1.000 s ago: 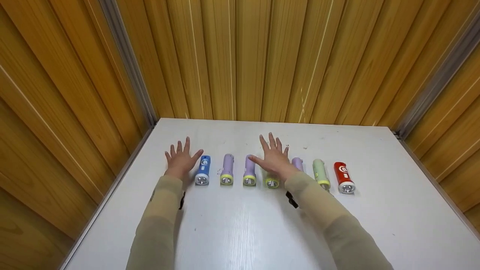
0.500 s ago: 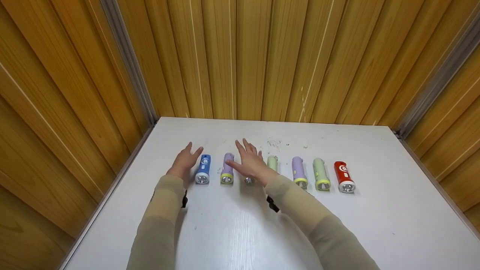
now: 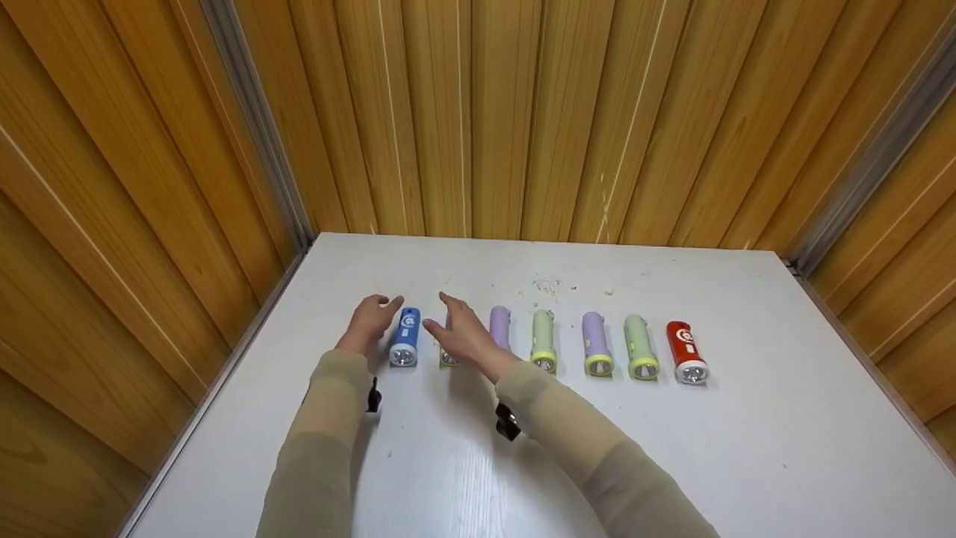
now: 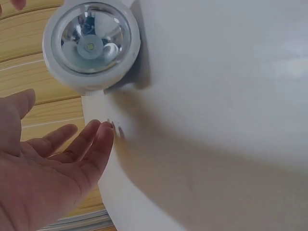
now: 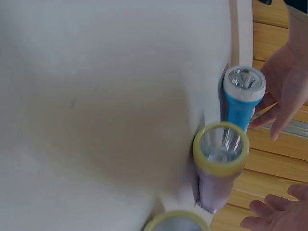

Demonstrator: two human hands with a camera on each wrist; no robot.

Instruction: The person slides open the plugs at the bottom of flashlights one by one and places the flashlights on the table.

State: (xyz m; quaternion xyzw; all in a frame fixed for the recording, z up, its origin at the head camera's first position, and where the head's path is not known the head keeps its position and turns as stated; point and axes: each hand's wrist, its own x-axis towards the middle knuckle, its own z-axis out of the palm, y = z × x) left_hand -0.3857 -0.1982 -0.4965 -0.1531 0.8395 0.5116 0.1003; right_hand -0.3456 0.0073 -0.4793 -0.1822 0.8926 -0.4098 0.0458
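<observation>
A blue flashlight (image 3: 405, 336) with a white head lies at the left end of a row of flashlights. My left hand (image 3: 368, 320) is just left of it, thumb toward its far end, fingers loosely bent and holding nothing. In the left wrist view the white-rimmed lens (image 4: 91, 43) appears above that hand. Over the neighbouring purple flashlight (image 5: 216, 187) hovers my right hand (image 3: 464, 335), thumb apart from the fingers, nothing in its grasp. It hides most of that flashlight in the head view; the yellow rim (image 3: 448, 359) still shows.
To the right, the row goes on with a purple flashlight (image 3: 500, 327), a green one (image 3: 544, 336), another purple one (image 3: 595, 340), another green one (image 3: 639, 344) and a red one (image 3: 684, 347). They lie on a white table (image 3: 448, 478) enclosed by wood-patterned walls (image 3: 493, 119).
My right hand has moved left along the row, from the green flashlight to the leftmost purple one. My left hand's spread fingers have drawn in beside the blue flashlight. The flashlights stay in place.
</observation>
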